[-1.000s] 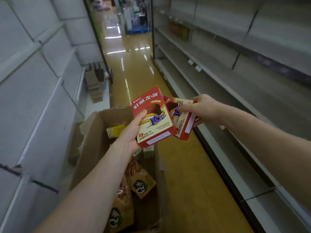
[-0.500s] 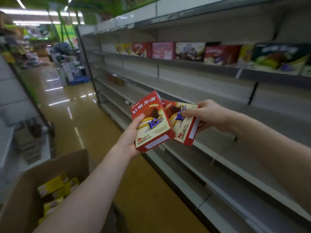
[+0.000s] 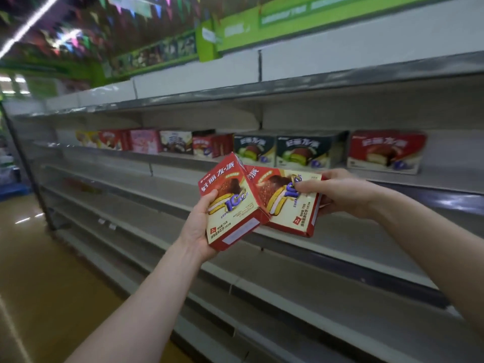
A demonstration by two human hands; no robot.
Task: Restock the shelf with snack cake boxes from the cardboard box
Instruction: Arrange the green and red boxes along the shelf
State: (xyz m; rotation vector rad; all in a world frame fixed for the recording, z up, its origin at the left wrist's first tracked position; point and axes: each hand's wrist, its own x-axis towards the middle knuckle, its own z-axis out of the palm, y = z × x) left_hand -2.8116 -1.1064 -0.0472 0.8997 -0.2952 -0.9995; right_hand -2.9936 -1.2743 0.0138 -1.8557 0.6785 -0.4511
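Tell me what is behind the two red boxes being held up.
Behind the two red boxes, held one in the left hand and one in the right hand, run bare grey shelves and, higher, a row of stocked boxes. The shelf strip directly behind them is covered.

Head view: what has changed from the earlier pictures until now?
The view swung up from the cardboard box, now out of sight, to the stocked grey metal shelf. Unchanged: left hand and right hand each hold a small red snack cake box.
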